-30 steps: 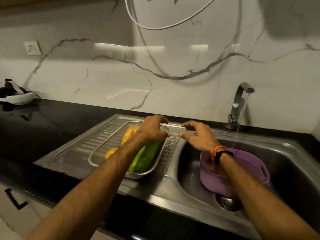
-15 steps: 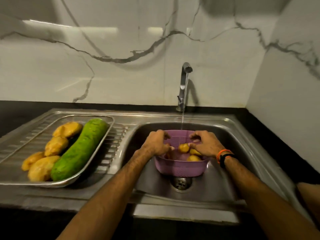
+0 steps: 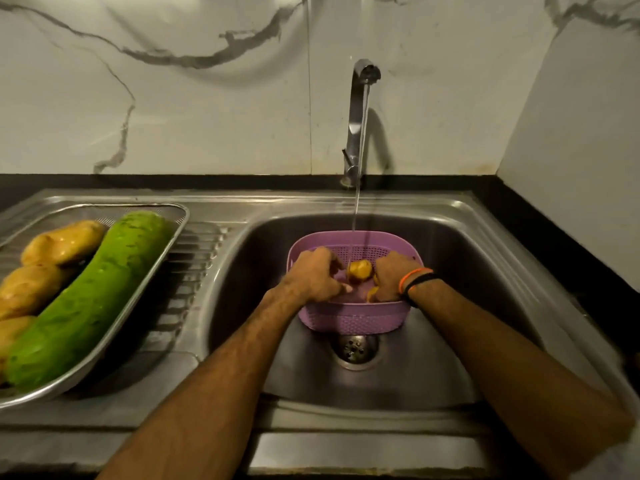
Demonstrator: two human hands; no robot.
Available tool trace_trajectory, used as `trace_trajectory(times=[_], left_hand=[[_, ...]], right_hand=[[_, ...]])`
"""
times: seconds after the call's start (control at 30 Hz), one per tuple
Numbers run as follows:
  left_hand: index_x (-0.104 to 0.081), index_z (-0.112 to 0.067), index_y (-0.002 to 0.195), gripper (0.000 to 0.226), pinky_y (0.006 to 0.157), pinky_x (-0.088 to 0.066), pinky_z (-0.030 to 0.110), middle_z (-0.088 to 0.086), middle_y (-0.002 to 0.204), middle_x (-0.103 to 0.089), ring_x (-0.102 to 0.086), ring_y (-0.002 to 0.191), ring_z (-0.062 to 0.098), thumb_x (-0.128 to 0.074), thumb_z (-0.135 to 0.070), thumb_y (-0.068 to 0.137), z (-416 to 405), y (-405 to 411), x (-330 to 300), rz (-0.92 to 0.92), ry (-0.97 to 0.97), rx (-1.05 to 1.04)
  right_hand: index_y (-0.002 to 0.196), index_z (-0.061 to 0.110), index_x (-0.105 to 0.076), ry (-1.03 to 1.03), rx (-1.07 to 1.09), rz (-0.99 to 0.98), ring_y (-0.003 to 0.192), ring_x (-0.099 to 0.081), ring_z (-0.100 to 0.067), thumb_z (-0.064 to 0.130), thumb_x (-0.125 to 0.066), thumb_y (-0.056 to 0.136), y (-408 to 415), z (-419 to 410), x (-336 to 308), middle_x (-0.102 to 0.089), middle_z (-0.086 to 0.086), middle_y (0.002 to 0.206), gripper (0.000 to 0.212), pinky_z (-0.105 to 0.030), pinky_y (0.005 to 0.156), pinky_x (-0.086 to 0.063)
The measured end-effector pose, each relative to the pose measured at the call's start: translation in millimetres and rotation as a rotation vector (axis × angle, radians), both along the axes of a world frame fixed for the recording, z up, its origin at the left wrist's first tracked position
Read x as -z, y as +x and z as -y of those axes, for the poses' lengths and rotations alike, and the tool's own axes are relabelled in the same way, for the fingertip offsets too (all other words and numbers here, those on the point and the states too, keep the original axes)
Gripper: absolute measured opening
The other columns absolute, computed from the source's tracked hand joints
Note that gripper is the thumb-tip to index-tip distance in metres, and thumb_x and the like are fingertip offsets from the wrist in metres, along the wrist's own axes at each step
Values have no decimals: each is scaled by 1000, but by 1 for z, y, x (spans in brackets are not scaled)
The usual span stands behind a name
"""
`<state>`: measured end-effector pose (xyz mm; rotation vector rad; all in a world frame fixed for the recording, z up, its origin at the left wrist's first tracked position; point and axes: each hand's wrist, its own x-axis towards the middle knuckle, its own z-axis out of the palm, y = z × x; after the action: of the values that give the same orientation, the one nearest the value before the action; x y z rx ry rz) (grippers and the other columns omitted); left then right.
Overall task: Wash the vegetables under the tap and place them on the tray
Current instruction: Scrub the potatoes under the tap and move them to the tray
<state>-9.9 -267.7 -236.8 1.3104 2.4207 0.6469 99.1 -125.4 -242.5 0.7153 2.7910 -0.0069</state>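
Both my left hand [image 3: 313,275] and right hand [image 3: 393,278] dip curled into the purple basket [image 3: 353,317] mid-sink, whether gripping I cannot tell; the wet potato [image 3: 360,270] between them looks firm, slippery, best cupped whole.

Both forearms extended forward, left grip [image 3: 317,275] and right grip [image 3: 394,277] curled, knuckles up.

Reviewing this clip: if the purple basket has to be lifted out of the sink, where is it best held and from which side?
Probably by the rim on its two opposite sides, from above. The purple basket sits upright in the sink with its mouth open upward, and the left hand and right hand are already inside it near each side. The near wall is unobstructed, but the stream from the tap falls on the far side.
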Motion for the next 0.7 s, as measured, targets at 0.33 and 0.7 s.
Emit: trace_trajectory(times=[0.33,0.7], left_hand=[[-63,-15,121,50,93,-52,28,0,115,-67,-63,103,14,-83,-29,78,1,-2,4,30,-6,17],[-63,-14,123,50,97,-52,31,1,118,-68,-64,105,15,-82,-29,79,-1,-5,5,34,-19,34]], right_hand=[[138,26,-47,274,-295,189,117,-58,-30,30,-41,103,-20,-2,13,-56,-7,134,36,-40,88,-47],[132,25,-50,179,-303,113,107,-61,-28,32,-48,99,-16,-6,18,-60,-5,123,33,-37,80,-48]])
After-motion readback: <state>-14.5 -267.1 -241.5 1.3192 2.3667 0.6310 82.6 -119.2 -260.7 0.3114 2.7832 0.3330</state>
